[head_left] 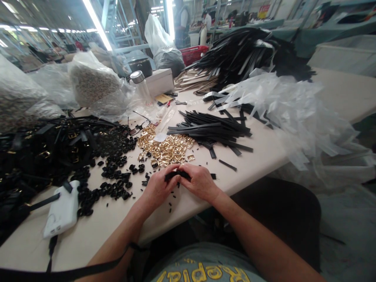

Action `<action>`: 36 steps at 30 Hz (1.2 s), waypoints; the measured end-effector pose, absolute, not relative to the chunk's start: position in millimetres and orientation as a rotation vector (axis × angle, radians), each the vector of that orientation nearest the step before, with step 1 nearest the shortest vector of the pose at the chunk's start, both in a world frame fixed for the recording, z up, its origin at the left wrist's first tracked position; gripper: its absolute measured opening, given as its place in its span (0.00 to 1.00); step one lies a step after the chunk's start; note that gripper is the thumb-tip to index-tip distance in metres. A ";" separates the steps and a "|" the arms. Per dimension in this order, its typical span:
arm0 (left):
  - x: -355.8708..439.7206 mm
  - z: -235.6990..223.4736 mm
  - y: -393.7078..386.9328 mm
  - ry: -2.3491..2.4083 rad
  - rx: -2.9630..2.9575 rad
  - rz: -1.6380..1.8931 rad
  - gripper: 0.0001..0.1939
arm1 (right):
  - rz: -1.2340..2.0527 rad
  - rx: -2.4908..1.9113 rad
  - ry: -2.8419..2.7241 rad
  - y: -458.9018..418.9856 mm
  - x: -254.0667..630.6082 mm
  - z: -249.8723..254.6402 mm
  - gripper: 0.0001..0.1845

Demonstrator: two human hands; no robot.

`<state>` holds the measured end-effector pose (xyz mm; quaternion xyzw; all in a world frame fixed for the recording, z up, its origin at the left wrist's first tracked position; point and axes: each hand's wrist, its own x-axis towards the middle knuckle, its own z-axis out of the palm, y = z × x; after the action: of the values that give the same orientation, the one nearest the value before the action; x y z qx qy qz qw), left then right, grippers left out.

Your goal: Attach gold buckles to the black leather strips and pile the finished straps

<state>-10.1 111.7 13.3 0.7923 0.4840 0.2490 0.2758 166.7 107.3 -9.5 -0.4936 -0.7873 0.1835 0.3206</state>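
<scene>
Near the table's front edge, my left hand (158, 186) and my right hand (201, 182) meet, their fingers closed around a black strap (171, 175). A dark end sticks out past my right hand; the fingers hide most of the middle. Just beyond my hands lies a heap of gold buckles (167, 150). A pile of cut black strips (210, 131) rests behind and to the right of it. To the left are many small black round pieces (116, 182). Tiny black bits are scattered on the tabletop under my hands.
A white power bank (63, 207) with a cable lies at left, beside a mound of black straps with buckles (49, 149). Farther back stand glasses (140, 126), a bottle (141, 86) and filled plastic bags (94, 82). White plastic strips (276, 98) hang over the right side.
</scene>
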 end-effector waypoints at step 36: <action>-10.1 15.9 111.7 1.294 2.113 0.670 0.15 | 0.486 -1.295 -2.064 106.7 166.9 -9.9 0.07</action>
<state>-10.1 111.7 15.9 0.7894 0.4835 0.2503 0.2834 166.9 106.7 -9.9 -0.4934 -0.7862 0.1852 0.3227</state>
